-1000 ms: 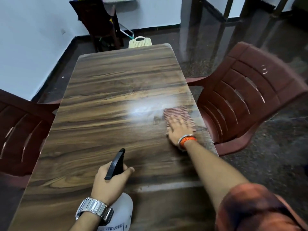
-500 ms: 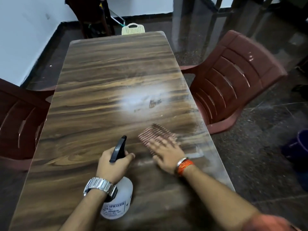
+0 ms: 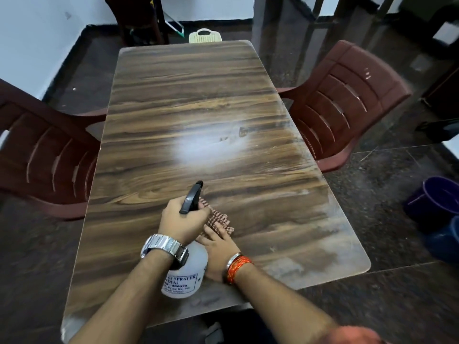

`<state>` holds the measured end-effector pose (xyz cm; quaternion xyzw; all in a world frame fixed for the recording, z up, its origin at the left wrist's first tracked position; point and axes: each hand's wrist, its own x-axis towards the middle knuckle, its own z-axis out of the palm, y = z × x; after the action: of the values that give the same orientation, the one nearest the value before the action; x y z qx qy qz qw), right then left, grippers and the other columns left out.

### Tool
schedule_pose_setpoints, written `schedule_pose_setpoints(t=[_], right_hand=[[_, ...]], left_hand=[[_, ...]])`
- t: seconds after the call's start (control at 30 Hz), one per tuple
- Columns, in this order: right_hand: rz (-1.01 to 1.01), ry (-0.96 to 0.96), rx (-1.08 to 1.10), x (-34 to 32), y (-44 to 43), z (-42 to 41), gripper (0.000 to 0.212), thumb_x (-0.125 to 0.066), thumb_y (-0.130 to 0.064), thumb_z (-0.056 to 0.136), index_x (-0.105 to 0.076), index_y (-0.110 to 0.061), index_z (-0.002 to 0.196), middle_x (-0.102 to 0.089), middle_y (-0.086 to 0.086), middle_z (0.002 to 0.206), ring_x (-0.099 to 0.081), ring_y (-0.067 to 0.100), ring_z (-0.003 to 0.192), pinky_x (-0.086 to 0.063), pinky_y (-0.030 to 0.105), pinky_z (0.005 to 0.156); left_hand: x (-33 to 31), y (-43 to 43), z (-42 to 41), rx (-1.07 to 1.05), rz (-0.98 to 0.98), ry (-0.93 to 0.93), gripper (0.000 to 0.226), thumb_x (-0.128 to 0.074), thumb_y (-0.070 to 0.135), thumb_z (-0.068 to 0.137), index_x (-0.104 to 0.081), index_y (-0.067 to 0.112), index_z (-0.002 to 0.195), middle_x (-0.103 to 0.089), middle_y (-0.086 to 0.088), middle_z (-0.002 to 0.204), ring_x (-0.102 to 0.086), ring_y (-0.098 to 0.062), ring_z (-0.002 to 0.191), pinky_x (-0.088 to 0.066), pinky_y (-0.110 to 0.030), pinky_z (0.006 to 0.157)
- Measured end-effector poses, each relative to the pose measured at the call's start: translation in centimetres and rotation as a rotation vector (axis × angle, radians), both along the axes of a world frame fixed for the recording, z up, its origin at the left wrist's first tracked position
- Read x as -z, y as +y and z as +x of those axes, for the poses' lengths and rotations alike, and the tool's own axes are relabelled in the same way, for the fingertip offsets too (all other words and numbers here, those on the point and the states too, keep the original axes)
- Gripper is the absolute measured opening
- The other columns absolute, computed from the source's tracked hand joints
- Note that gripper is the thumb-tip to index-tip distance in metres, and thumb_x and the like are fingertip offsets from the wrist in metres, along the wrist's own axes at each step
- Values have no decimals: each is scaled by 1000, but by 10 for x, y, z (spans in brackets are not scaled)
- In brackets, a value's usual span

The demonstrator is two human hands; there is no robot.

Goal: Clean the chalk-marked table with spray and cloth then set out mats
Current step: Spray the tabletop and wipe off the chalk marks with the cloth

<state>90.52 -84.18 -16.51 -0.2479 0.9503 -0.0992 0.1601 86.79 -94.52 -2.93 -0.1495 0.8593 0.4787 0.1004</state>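
spray bottle point(image 3: 196, 259) | label point(image 3: 180, 281): "SPRAYER", "400079" | other print too blurred

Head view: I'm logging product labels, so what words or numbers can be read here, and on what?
"SPRAYER": top line of the label on the white spray bottle gripped by the left hand; the word before it is cut off.
"400079": a lower line of the same label, blurred, so uncertain.
Remaining label lines: too small and blurred to read.
Nothing else in view shows readable text.
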Motion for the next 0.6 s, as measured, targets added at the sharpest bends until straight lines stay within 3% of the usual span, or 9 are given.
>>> schedule_pose_setpoints(t=[0.1,0.2,0.27,0.37,0.5,0.6], right_hand=[[-45,60,63,4,41,6,60,-30,-47,92,-19,-37,150,-21,-13,157,-12,15,146,1,47,116],[45,104,485,13,132,-3,67,-19,-53,85,-17,-37,150,-15,-14,158,-12,15,146,-3,43,117],[101,38,832,10,187,-10,64,-22,-50,89,-14,-36,151,-11,-11,160,-10,18,147,-4,46,117],[90,-85,1045,3,192,-7,59,-28,-42,97,-6,-35,152,-2,-10,161,-2,22,147,-3,50,117],[12,154,695,7,80,53,62,-36,-43,87,-37,-25,146,-37,-2,151,-39,32,136,-27,57,108],[-48,127,356,4,-16,111,64,-41,-44,85,-33,-30,147,-36,-8,151,-30,26,141,-11,52,110]], left_hand=[[-6,-10,3,11,-3,9,18,-68,17,75,-60,15,58,-56,7,49,-51,-17,53,-37,-24,52],[-7,-20,14,41,-4,16,19,-75,20,75,-63,14,62,-59,6,53,-54,-16,55,-38,-24,53],[-2,-31,23,29,14,3,21,-76,22,75,-63,14,61,-58,7,52,-55,-18,55,-41,-25,56],[5,-43,35,-5,30,-46,22,-78,22,74,-63,14,60,-57,8,50,-55,-18,53,-48,-29,59],[5,-41,50,-3,14,-52,20,-77,22,76,-64,12,63,-60,3,55,-55,-18,55,-44,-26,55],[2,-27,58,33,-21,-19,15,-74,20,76,-67,10,67,-65,0,60,-57,-16,58,-40,-23,53]])
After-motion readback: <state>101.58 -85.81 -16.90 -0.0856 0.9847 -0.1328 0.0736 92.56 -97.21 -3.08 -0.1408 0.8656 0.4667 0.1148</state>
